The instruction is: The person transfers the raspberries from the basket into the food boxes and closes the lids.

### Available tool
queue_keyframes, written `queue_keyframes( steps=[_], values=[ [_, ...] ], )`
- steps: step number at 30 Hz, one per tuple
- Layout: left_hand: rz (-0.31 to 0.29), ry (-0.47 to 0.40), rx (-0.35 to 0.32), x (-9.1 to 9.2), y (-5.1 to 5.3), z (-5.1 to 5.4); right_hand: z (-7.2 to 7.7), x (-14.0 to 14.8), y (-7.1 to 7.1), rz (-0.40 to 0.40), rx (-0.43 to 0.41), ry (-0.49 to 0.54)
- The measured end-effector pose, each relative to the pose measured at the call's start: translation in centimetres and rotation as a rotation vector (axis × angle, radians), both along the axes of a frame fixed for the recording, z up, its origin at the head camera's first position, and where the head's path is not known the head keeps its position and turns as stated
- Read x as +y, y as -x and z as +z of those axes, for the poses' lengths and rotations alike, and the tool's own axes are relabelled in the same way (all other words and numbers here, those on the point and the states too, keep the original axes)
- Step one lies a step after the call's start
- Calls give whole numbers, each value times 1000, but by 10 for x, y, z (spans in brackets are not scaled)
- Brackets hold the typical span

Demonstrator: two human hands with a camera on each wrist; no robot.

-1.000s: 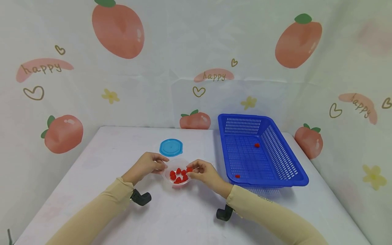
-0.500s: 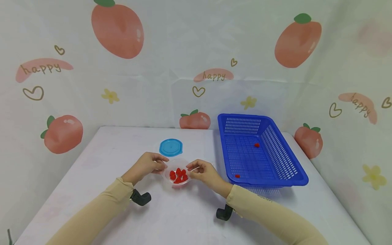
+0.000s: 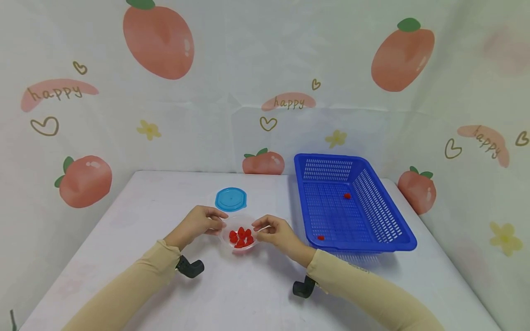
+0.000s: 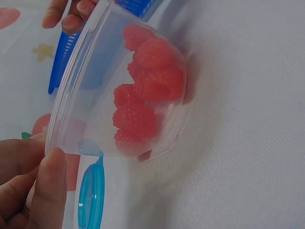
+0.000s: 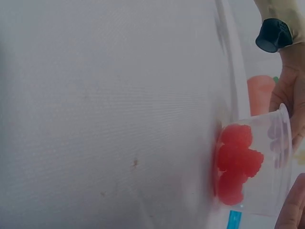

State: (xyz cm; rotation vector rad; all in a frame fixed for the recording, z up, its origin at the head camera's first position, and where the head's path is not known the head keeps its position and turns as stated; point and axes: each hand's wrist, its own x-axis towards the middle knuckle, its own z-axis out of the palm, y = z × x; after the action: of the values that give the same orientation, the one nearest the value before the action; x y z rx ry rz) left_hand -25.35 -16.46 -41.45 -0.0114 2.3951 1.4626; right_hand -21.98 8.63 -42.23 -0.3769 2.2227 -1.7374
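Observation:
A small clear plastic tub (image 3: 240, 252) with several red raspberries (image 4: 155, 71) in it stands on the white table. My left hand (image 3: 203, 221) pinches the tub's rim at its left side, with thumb and finger on it in the left wrist view. Over the right side of the rim is my right hand (image 3: 275, 232), its fingers loosely bent and spread with nothing between them. Whether a fingertip touches the rim cannot be made out. Behind the tub lies a blue lid (image 3: 231, 199).
A large blue perforated basket (image 3: 304, 202) stands to the right. It holds one raspberry (image 3: 347, 196) towards the back, and a red bit (image 3: 321, 238) shows near its front left corner. A printed cloth (image 3: 223, 92) hangs behind the table.
The right hand has let go of a raspberry, which dropped among the others in the tub. Both hands have otherwise stayed in place, the left one on the rim.

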Motion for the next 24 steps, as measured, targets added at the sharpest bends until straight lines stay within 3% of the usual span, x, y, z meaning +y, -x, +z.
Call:
queue_keyframes(
  steps=[6,10,15,24],
  values=[
    [-31,-19,23,-1,-1,0,13,9,-4,51,34,56],
    [-45,-33,34,-2,-2,1,37,20,-12,84,54,83],
    [-42,-24,32,-2,-2,1,72,39,-17,49,105,137],
    [-35,-7,25,-2,-2,0,122,82,3,-46,221,333]
  ],
)
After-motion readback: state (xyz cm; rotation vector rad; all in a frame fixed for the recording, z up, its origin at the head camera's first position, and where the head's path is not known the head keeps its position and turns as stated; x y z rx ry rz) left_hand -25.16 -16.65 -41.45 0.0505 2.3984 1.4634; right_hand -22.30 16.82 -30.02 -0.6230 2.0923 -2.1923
